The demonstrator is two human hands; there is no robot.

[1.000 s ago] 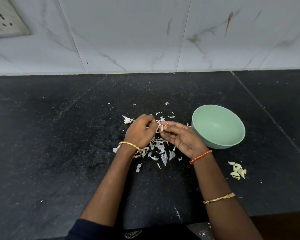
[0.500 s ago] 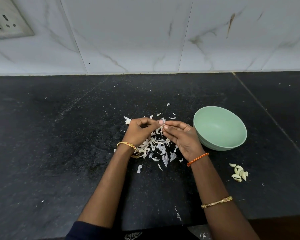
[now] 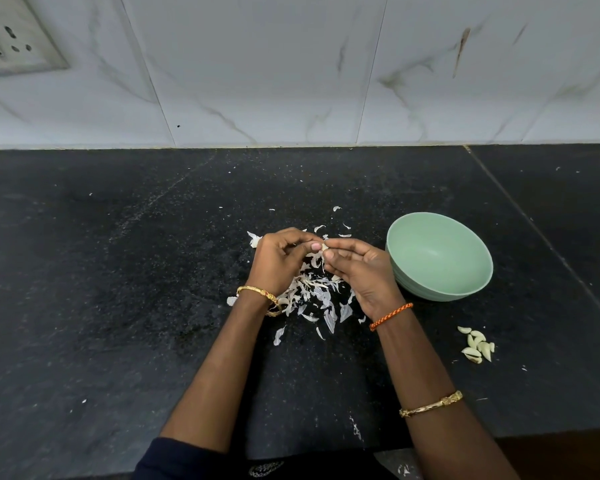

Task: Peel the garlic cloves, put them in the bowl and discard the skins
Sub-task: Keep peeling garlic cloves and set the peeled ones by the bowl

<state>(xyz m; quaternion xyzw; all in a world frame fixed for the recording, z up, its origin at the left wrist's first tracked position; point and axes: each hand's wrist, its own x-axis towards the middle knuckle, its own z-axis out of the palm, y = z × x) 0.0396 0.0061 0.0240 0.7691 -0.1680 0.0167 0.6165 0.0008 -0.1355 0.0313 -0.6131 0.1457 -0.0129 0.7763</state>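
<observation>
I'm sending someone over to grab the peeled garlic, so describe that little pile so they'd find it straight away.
Start at the pale green bowl on the black countertop. The peeled garlic cloves lie on the counter just nearer the person than the bowl, slightly to its right, beside the right forearm. They are plump, creamy and tightly clustered, unlike the thin, papery white skins scattered under the hands.

The dark bench lies open to the left and behind the skins, up to the tiled wall. On the right the green bowl stands just beside the right hand; a cluster of garlic cloves lies nearer the front edge, with bare bench between them.
</observation>
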